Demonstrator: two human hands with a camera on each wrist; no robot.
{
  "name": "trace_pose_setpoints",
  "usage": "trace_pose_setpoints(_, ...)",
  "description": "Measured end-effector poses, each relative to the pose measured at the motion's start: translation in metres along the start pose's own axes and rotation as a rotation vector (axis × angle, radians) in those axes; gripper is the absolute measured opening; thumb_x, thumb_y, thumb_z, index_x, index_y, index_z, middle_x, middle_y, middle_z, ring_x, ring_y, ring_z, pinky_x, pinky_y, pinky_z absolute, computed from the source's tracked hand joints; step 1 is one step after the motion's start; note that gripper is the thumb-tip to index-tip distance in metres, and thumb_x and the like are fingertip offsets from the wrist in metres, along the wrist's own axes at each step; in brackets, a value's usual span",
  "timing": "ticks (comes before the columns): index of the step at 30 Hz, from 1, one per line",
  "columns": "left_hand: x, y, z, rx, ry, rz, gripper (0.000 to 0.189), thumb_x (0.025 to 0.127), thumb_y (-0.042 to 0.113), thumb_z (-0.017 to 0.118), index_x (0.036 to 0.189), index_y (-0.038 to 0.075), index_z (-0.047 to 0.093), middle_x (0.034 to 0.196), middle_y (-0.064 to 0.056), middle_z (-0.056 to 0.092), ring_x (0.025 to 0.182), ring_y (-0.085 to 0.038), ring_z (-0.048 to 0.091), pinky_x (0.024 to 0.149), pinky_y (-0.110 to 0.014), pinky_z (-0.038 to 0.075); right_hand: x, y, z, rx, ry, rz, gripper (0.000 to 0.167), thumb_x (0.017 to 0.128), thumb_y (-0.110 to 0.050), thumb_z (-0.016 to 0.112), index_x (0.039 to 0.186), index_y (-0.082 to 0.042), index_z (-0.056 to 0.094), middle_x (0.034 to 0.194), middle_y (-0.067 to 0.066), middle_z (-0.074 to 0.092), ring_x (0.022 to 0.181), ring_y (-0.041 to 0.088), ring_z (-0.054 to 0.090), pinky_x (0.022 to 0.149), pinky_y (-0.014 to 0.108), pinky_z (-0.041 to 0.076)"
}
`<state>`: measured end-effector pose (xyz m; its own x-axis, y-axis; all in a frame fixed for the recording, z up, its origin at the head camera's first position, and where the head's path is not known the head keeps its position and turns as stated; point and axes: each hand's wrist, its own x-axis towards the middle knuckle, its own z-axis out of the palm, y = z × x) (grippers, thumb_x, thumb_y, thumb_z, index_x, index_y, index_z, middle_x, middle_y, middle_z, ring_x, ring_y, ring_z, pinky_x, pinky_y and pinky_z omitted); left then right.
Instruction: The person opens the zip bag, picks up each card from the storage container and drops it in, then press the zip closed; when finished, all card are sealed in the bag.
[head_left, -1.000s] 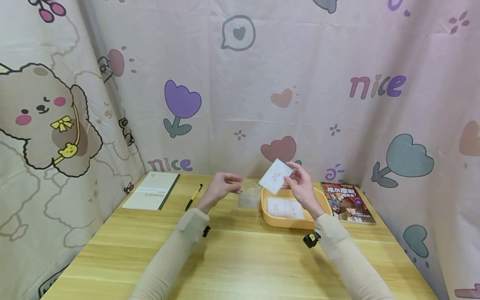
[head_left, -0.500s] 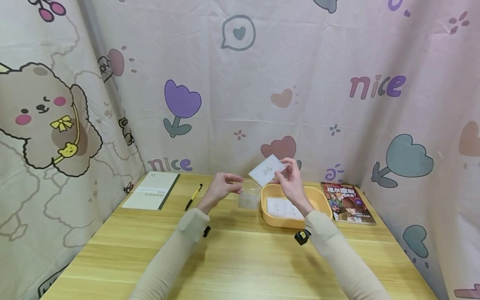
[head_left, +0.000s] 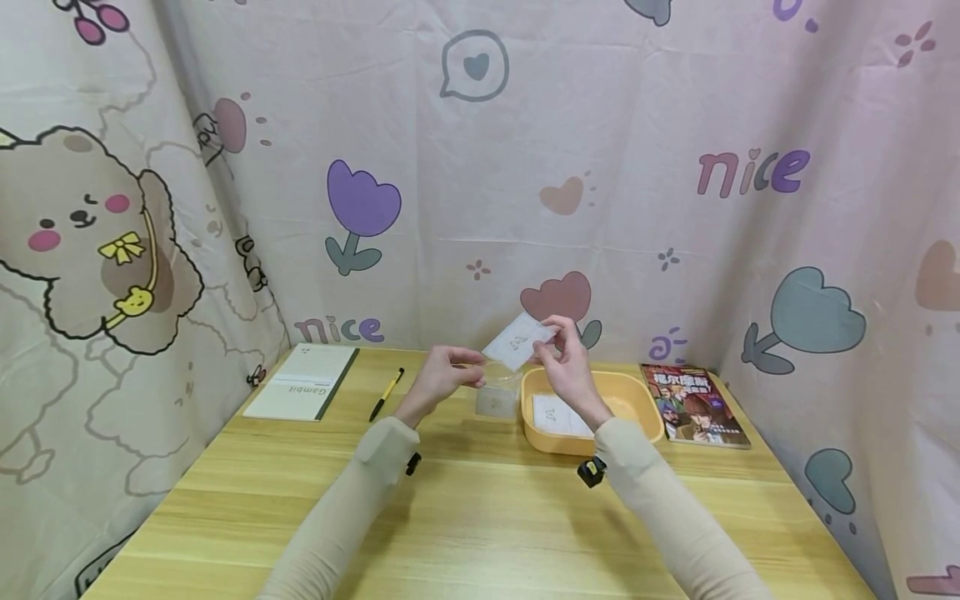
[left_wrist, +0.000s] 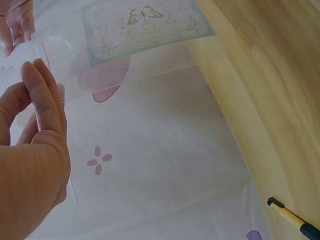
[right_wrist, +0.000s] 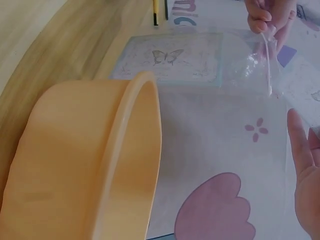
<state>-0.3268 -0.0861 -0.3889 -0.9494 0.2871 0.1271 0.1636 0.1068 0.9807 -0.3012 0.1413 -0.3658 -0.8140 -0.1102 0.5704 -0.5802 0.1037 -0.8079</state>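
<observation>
My left hand [head_left: 441, 382] pinches the upper edge of a clear plastic bag [right_wrist: 245, 65], which hangs from the fingertips. Inside the bag lies a pale card with a butterfly print [right_wrist: 167, 57], low down, as the right wrist view shows. In my right hand [head_left: 567, 368] is a white card [head_left: 517, 340] with a similar butterfly print, gripped by its right side between thumb and fingers. The card is tilted and its lower left corner is close to the bag's mouth; whether it has entered cannot be told. More white printed cards [head_left: 558, 414] lie in the orange tray [head_left: 581, 446] below.
To the left, a notebook [head_left: 300, 383] and a yellow and black pen [head_left: 387, 394] lie on the wooden table [head_left: 480, 517]. A colourful magazine [head_left: 696, 407] is right of the tray. Behind the table hangs a patterned curtain [head_left: 465, 167].
My right hand has moved left with the white card, bringing it from above the tray to the bag's mouth. My left hand and the bag have stayed in place.
</observation>
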Motion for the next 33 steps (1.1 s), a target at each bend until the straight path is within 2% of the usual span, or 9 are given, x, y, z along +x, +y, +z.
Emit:
trace_pose_setpoints(2, 0.002, -0.004, 0.000, -0.004, 0.011, 0.000, 0.029, 0.084, -0.002, 0.072, 0.113, -0.007, 0.068, 0.102, -0.023, 0.072, 0.070, -0.015, 0.071, 0.078, -0.038, 0.063, -0.001, -0.002, 0.003, -0.066, -0.011, -0.050, 0.032, 0.093, 0.012, 0.053, 0.123, 0.005, 0.044, 0.101, 0.025, 0.050, 0.088, 0.039, 0.060, 0.069, 0.025, 0.063)
trace_pose_setpoints(5, 0.002, -0.004, 0.001, -0.005, 0.015, 0.001, 0.031, 0.085, -0.003, 0.071, 0.115, -0.009, 0.066, 0.097, -0.022, 0.072, 0.069, -0.016, 0.071, 0.075, -0.036, 0.064, -0.004, -0.005, 0.006, -0.171, -0.027, -0.140, 0.030, 0.092, 0.012, 0.054, 0.121, 0.006, 0.048, 0.106, 0.025, 0.052, 0.088, 0.041, 0.061, 0.067, 0.026, 0.063)
trace_pose_setpoints(8, 0.002, -0.006, 0.002, 0.000, 0.018, 0.002, 0.032, 0.085, -0.004, 0.070, 0.116, -0.010, 0.065, 0.094, -0.021, 0.072, 0.069, -0.017, 0.072, 0.072, -0.033, 0.064, -0.006, -0.007, 0.009, -0.262, -0.028, -0.223, 0.029, 0.091, 0.013, 0.056, 0.119, 0.007, 0.053, 0.111, 0.023, 0.055, 0.087, 0.037, 0.061, 0.065, 0.034, 0.063)
trace_pose_setpoints(11, 0.003, -0.007, 0.002, 0.002, 0.017, 0.005, 0.032, 0.085, -0.004, 0.070, 0.116, -0.010, 0.065, 0.095, -0.021, 0.072, 0.069, -0.017, 0.072, 0.072, -0.031, 0.064, -0.007, -0.007, 0.011, -0.329, -0.022, -0.268, 0.028, 0.090, 0.014, 0.057, 0.117, 0.005, 0.057, 0.109, 0.022, 0.059, 0.087, 0.036, 0.061, 0.064, 0.041, 0.063)
trace_pose_setpoints(13, 0.003, -0.008, 0.003, 0.002, 0.015, 0.010, 0.031, 0.085, -0.004, 0.069, 0.116, -0.009, 0.065, 0.096, -0.022, 0.072, 0.070, -0.017, 0.072, 0.073, -0.032, 0.064, -0.007, -0.008, 0.012, -0.354, -0.024, -0.280, 0.029, 0.089, 0.015, 0.057, 0.116, 0.004, 0.059, 0.108, 0.021, 0.060, 0.087, 0.035, 0.062, 0.064, 0.041, 0.062)
trace_pose_setpoints(18, 0.004, -0.011, 0.002, 0.003, 0.016, 0.017, 0.029, 0.085, -0.004, 0.070, 0.113, -0.009, 0.067, 0.100, -0.025, 0.071, 0.071, -0.018, 0.072, 0.078, -0.041, 0.063, -0.007, -0.006, 0.013, -0.371, -0.042, -0.291, 0.031, 0.089, 0.015, 0.057, 0.117, 0.003, 0.060, 0.107, 0.021, 0.061, 0.085, 0.035, 0.064, 0.065, 0.034, 0.062)
trace_pose_setpoints(22, 0.004, -0.011, 0.002, 0.015, 0.019, 0.013, 0.029, 0.085, -0.001, 0.071, 0.113, -0.008, 0.068, 0.104, -0.024, 0.071, 0.071, -0.018, 0.072, 0.077, -0.038, 0.064, -0.007, -0.006, 0.011, -0.361, -0.063, -0.279, 0.031, 0.089, 0.015, 0.058, 0.118, 0.003, 0.060, 0.108, 0.021, 0.062, 0.085, 0.034, 0.064, 0.065, 0.031, 0.061)
trace_pose_setpoints(27, 0.004, -0.009, 0.003, 0.016, 0.022, 0.018, 0.029, 0.085, -0.001, 0.071, 0.113, -0.007, 0.068, 0.104, -0.023, 0.072, 0.070, -0.018, 0.072, 0.073, -0.032, 0.064, -0.009, -0.004, 0.011, -0.359, -0.090, -0.255, 0.028, 0.089, 0.013, 0.059, 0.115, 0.002, 0.063, 0.107, 0.019, 0.064, 0.088, 0.032, 0.063, 0.068, 0.037, 0.062)
trace_pose_setpoints(33, 0.003, -0.007, 0.003, 0.008, 0.018, 0.024, 0.030, 0.084, -0.003, 0.070, 0.114, -0.008, 0.068, 0.106, -0.023, 0.071, 0.071, -0.018, 0.072, 0.072, -0.031, 0.064, -0.010, 0.003, 0.013, -0.375, -0.059, -0.297, 0.023, 0.086, 0.014, 0.063, 0.106, 0.003, 0.066, 0.101, 0.020, 0.066, 0.086, 0.031, 0.064, 0.068, 0.044, 0.062)
